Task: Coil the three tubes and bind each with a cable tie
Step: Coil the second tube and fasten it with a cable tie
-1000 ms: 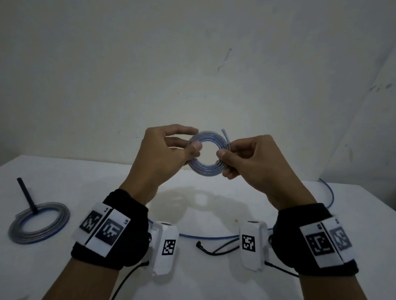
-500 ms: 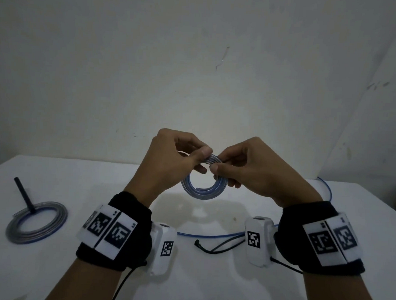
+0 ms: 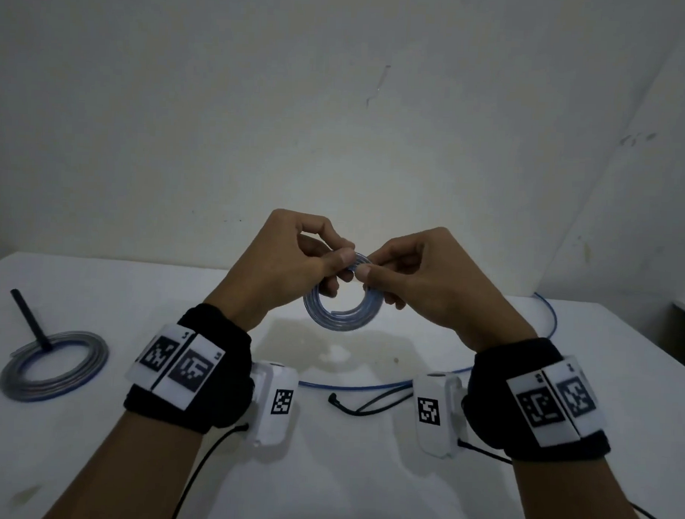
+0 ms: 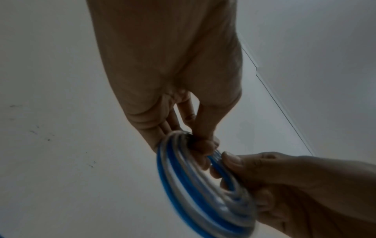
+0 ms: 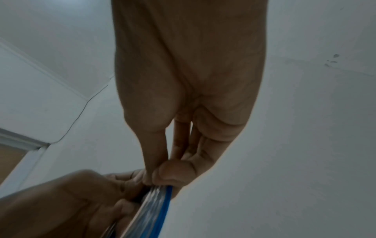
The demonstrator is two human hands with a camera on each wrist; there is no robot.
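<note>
A small coiled tube (image 3: 343,310), clear with a blue stripe, hangs in the air at the centre of the head view, above the white table (image 3: 345,473). Both hands pinch it at its top, thumb tips nearly touching. The left hand (image 3: 290,261) has thumb and curled fingers closed on the upper left of the coil; in the left wrist view the coil (image 4: 195,185) shows several stacked turns, blurred at the lower edge. The right hand (image 3: 418,277) holds the upper right of the coil between thumb and forefinger, the other fingers folded behind it; the right wrist view shows the coil (image 5: 154,207) edge-on beneath the thumb.

On the table, at the left of the head frame, lies a larger coiled tube (image 3: 53,369) bound by a black cable tie (image 3: 30,318) whose tail sticks up and away. An uncoiled tube (image 3: 367,386) with a blue stripe runs across the table under the wrists and curves up toward the right edge (image 3: 550,317). A second black cable tie (image 3: 363,403) lies loose just below it, between the two wrist cameras. Behind is a plain wall (image 3: 338,123).
</note>
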